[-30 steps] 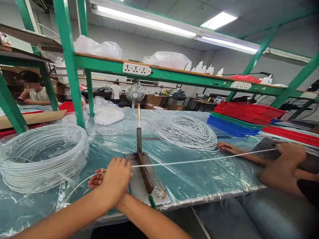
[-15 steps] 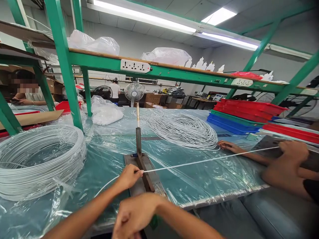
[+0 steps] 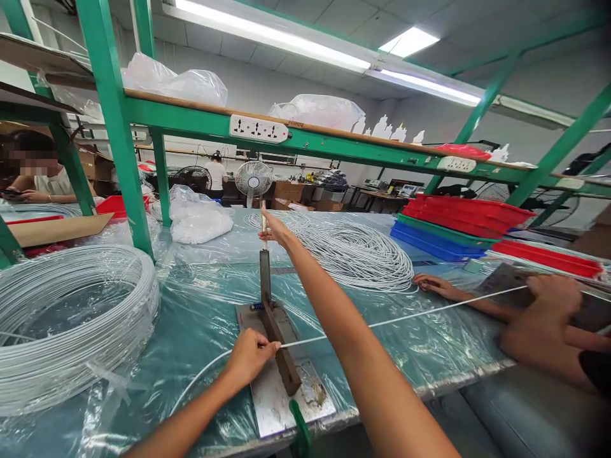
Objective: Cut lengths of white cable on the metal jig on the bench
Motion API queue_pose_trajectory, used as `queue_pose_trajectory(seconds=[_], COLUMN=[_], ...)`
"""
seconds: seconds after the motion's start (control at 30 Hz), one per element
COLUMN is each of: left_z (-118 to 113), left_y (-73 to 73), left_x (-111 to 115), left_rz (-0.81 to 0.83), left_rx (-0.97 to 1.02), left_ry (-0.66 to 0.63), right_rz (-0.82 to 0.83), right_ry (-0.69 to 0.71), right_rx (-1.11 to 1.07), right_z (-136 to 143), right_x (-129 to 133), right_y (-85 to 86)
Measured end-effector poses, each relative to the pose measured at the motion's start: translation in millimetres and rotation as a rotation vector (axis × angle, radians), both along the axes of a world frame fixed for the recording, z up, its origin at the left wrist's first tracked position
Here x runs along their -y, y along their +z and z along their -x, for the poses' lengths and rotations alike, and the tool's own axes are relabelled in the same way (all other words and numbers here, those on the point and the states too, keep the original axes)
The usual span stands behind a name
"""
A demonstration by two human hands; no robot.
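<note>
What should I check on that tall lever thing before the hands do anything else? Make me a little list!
1. Left hand pinching the white cable: ok.
2. Right hand at the top of the upright lever: ok.
3. Right hand's grip firm: cannot tell.
4. Cable looks straight toward the other person's raised hand: ok.
5. Left hand well clear of the brown bar: not ok, its fingertips are right beside it.

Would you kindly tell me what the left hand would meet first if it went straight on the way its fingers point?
Probably the brown metal bar, right ahead of the left hand; depth is unclear, so they may already touch.
</note>
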State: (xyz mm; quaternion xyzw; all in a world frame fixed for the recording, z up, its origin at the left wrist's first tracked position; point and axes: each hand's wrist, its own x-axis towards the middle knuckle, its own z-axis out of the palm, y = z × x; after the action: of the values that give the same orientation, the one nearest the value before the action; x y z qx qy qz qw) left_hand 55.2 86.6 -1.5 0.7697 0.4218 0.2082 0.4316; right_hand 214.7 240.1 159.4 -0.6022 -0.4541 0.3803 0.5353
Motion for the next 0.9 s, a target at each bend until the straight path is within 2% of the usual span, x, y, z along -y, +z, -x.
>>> queue_pose_trajectory(seconds=[0.13, 0.23, 0.33, 0.43, 0.53, 0.63, 0.7, 0.8, 0.9], left_z=[-1.7, -2.7, -4.5, -7.0, -9.0, -9.5, -9.2, -8.7, -9.2], left_y=[-1.5, -0.2, -2.7, -9.2, -13.9, -12.8, -9.9, -5.4, -3.3], left_x=[-1.9, -2.8, -3.5, -4.8, -6.4, -6.9, -6.4, -5.2, -4.6], left_rz=[-0.003, 0.018, 0.086, 0.152, 0.191, 0.202, 0.209, 0.215, 0.199], left_rx=[0.031, 0.052, 0.06, 0.07, 0.084, 0.09, 0.088, 0.08, 0.076], left_ry=[0.038, 0.038, 0.019, 0.016, 0.02, 0.024, 0.029, 0.033, 0.039], right_rz=[0.022, 0.002, -0.054, -0.085, -0.004, 0.12, 0.211, 0.333, 0.45], right_ry=[-0.011, 0.013, 0.097, 0.171, 0.101, 0.066, 0.053, 0.018, 0.007], right_rx=[-0.038, -0.082, -0.177, -0.293, -0.275, -0.195, -0.171, -0.196, -0.254], right_z=[1.9, -3.7, -12.0, -16.3, -13.6, -6.7, -0.8, 9.9, 21.8], right_x=[2.6, 25.9, 72.5, 135.8, 202.8, 260.8, 289.8, 315.3, 322.1], right_y=[7.5, 18.7, 30.8, 35.7, 26.4, 5.9, -8.4, -24.1, -33.7])
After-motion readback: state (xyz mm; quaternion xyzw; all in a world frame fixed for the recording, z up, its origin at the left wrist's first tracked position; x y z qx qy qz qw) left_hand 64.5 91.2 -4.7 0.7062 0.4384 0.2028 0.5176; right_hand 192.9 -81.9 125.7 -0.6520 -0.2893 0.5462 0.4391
